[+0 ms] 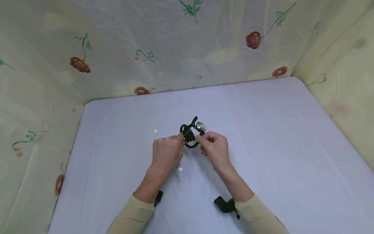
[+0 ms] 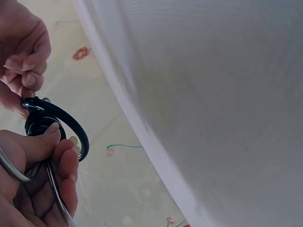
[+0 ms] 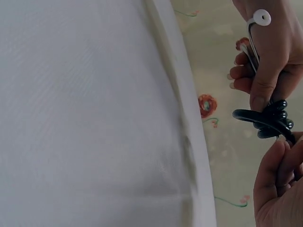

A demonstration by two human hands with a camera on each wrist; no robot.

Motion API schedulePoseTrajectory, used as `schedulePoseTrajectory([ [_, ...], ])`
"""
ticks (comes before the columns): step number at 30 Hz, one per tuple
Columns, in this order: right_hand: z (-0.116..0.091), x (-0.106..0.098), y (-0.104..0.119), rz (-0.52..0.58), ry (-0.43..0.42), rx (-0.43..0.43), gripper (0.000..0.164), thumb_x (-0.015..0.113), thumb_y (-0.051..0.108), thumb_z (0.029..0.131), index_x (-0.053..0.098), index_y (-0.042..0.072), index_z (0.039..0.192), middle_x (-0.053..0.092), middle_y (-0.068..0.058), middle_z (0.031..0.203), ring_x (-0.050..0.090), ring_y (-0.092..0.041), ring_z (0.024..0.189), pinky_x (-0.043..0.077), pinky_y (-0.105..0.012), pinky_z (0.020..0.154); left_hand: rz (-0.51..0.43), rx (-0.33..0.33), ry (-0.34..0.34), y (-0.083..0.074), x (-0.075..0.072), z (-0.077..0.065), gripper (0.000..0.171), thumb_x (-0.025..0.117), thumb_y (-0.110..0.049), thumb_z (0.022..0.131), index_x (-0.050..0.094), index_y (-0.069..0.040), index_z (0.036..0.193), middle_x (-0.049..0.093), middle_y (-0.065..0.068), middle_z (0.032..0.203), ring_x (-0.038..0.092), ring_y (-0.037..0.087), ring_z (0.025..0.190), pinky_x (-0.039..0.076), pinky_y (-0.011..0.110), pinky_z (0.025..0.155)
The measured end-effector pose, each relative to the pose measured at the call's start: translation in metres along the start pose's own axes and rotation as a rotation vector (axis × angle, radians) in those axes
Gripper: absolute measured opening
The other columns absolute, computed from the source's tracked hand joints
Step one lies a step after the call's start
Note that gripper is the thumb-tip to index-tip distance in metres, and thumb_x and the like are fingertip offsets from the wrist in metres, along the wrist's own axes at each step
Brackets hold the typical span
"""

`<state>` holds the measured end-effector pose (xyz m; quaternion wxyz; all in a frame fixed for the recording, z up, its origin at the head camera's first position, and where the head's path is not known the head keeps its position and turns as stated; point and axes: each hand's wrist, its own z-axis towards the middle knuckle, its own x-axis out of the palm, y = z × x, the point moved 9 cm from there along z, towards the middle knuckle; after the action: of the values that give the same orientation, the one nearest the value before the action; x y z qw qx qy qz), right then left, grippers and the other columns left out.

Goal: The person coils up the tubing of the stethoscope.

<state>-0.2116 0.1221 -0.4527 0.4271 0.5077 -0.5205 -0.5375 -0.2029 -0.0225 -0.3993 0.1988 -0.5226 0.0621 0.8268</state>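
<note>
A stethoscope (image 1: 188, 132) is held above the table, its black tubing wound into tight loops. My left hand (image 1: 168, 151) grips it where the metal ear tubes (image 2: 57, 194) meet the coil, thumb pressed against the black loops (image 2: 45, 124). White ear tips (image 3: 262, 17) stick out on either side of that hand. With thumb and fingertips my right hand (image 1: 215, 149) pinches the tubing at the coil's right side. Just beyond these fingertips is the round metal chest piece (image 1: 200, 126). The palm side of the right hand is hidden in the head view.
A white cloth covers the table (image 1: 280, 146). Behind it and at both sides hang pale curtains (image 1: 175, 42) with a flower pattern. Black wrist-worn pieces (image 1: 224, 204) show beside the sleeves.
</note>
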Motion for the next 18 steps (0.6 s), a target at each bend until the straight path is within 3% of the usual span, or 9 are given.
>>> schedulePoseTrajectory([
  [4,0.001,-0.001,0.001,-0.043,0.001,-0.018,0.027,0.069,0.019,0.081,0.060,-0.005,0.071,0.053,-0.005,0.053,0.049,-0.012,0.043,0.044,-0.027,0.043,0.012,0.004,0.009,0.000,0.001,0.000,0.010,0.072,-0.023,0.079,0.071,-0.016,0.087,0.066,-0.005,0.056,0.058,0.009,0.044,0.032,0.024,0.037],
  [10,-0.002,-0.002,0.008,-0.176,0.001,-0.110,0.024,0.070,0.023,0.082,0.063,0.003,0.069,0.060,-0.021,0.064,0.053,-0.017,0.044,0.047,-0.031,0.043,0.007,-0.006,0.023,0.001,0.004,0.001,0.010,0.071,-0.026,0.080,0.071,-0.016,0.083,0.065,-0.004,0.055,0.056,0.008,0.043,0.032,0.024,0.037],
  [18,-0.004,0.000,0.010,-0.272,-0.002,-0.126,0.022,0.069,0.023,0.083,0.066,0.004,0.072,0.061,-0.013,0.061,0.051,-0.011,0.042,0.040,-0.025,0.041,0.007,-0.014,0.044,0.002,0.007,0.002,0.010,0.071,-0.026,0.080,0.071,-0.016,0.084,0.065,-0.004,0.056,0.056,0.009,0.044,0.033,0.024,0.037],
])
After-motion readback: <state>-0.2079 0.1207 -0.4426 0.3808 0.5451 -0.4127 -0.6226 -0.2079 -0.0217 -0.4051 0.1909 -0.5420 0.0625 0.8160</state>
